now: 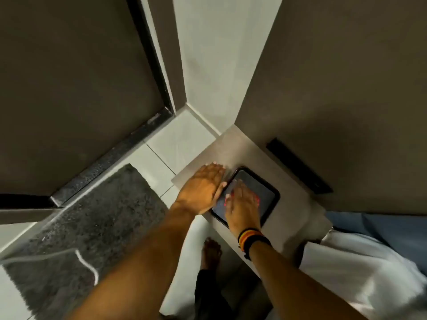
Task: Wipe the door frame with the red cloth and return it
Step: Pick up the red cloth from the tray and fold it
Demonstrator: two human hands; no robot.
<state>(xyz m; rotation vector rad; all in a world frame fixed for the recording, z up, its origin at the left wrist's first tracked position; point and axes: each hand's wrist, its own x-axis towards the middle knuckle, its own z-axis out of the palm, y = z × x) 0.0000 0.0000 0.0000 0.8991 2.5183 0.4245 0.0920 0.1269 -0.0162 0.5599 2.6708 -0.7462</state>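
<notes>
- The red cloth (226, 200) lies in the dark tray (269, 192), almost wholly hidden under my right hand (242, 204). Only blurred red slivers show at either side of my fingers, so I cannot tell its long axis or which way it points.
- Count: one cloth, one tray, two hands, one bare foot (210, 250) below the tray.
- My right hand is palm down over the tray, banded wrist nearest me; whether the fingers grip the cloth I cannot tell.
- My left hand (203, 188) lies flat just left of the tray, fingers straight, released, holding nothing.
- The door frame (151, 49) stands well apart, up-left of the tray.
</notes>
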